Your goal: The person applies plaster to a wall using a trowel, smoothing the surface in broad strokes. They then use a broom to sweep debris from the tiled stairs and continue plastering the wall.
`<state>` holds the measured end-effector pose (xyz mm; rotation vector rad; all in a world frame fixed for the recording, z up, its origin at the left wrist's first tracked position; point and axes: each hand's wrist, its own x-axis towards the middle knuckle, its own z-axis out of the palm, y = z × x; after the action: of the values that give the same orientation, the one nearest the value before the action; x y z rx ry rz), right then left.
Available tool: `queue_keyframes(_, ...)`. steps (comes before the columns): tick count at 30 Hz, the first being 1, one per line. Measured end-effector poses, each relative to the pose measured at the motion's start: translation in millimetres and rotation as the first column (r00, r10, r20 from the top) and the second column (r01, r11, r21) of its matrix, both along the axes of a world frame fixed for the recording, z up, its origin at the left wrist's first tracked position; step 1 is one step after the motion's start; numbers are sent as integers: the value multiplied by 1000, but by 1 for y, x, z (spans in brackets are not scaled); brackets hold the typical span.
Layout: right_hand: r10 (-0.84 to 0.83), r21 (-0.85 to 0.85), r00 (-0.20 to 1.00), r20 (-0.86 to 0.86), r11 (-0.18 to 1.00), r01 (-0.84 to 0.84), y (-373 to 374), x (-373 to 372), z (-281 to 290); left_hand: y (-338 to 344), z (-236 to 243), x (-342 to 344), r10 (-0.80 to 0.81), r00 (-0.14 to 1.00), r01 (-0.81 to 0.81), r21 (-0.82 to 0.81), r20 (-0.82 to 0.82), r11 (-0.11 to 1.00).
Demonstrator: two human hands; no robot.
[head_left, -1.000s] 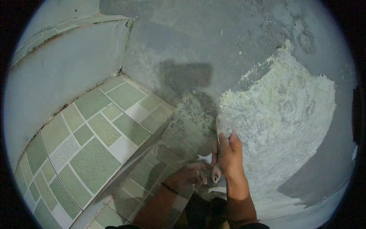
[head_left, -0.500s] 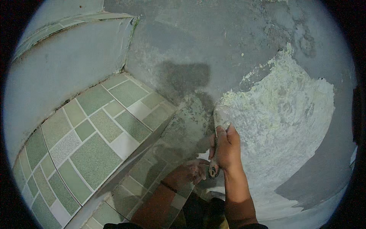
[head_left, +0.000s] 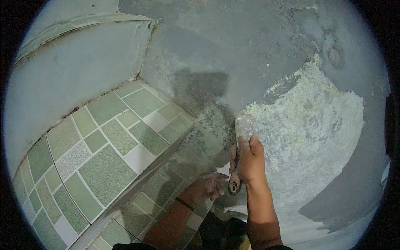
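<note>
My right hand (head_left: 251, 160) is closed around a scraper (head_left: 245, 125), a putty-knife-like tool with a pale, coated blade and a dark, worn handle. The blade points up and meets the left edge of the rough, whitish stripped patch (head_left: 308, 125) on the grey wall. Below and left of it, my left hand (head_left: 205, 188) is empty, its fingers loosely spread beside the handle's lower end. A dark band circles that wrist. Whether the left fingertips touch the handle I cannot tell.
A ledge of green and white patterned tiles (head_left: 102, 173) fills the left, with a lower tiled step (head_left: 143, 204) beneath it. Behind stands a pale grey wall (head_left: 75, 62). A dark damp stain (head_left: 200, 85) marks the wall above the scraper. Something white (head_left: 224, 170) shows behind my hands.
My left hand's fingers have spread a little and shifted slightly away from the handle. The scraper stays at nearly the same spot on the wall; the view has tilted slightly.
</note>
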<state>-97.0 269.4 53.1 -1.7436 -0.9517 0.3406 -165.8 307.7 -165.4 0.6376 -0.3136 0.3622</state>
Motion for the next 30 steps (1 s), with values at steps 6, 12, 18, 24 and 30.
queue_keyframes(6,13,1,1000,-23,1000,-13,7,2,5,-4,0,4,-4,1000,7,-79,26,997)
queue_keyframes(12,55,54,997,53,997,-58,-13,-5,11,2,10,-7,27,998,-29,-24,-55,999)
queue_keyframes(18,197,91,976,-94,978,-189,-56,-1,8,1,15,-5,38,991,-33,36,-128,999)
queue_keyframes(24,77,-64,960,270,996,-62,-63,1,13,2,9,-3,0,983,2,10,-186,1000)
queue_keyframes(30,-31,-86,508,861,975,205,-51,11,12,5,4,4,-50,999,51,-36,14,998)
